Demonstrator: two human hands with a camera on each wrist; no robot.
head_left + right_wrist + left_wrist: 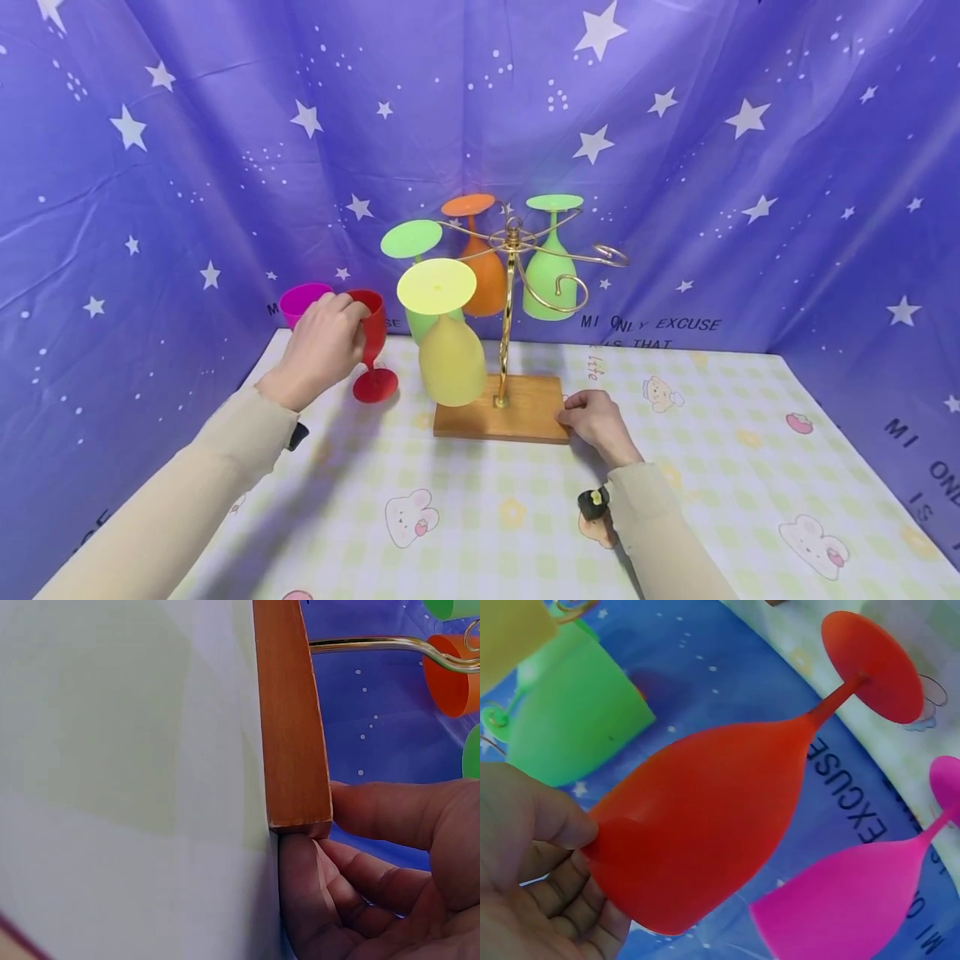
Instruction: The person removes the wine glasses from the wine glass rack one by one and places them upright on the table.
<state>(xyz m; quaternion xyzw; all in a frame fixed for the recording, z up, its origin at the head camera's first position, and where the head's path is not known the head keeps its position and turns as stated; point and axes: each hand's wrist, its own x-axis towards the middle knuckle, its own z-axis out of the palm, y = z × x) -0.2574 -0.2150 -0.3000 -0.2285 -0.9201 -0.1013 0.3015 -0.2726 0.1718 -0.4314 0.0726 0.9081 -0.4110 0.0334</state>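
My left hand [322,342] pinches the rim of an upright red goblet [697,817] between thumb and fingers. Whether its round foot touches the table, I cannot tell. Just beyond it stands a magenta goblet [847,900], partly hidden by the hand in the head view. My right hand [597,423] grips the right end of a wooden base [536,400], thumb on top. From that base rises a twisted gold stem [507,333] with curled arms. Upside down on the arms hang a yellow goblet [452,362], an orange goblet [486,279] and two green ones, including a green goblet [550,283] at right.
Two curled gold hooks on the rack's right side hold nothing, among them a front hook [573,292]. A checked cloth [510,550] with cartoon prints covers the table. Blue star-patterned curtains [465,100] enclose the back and sides.
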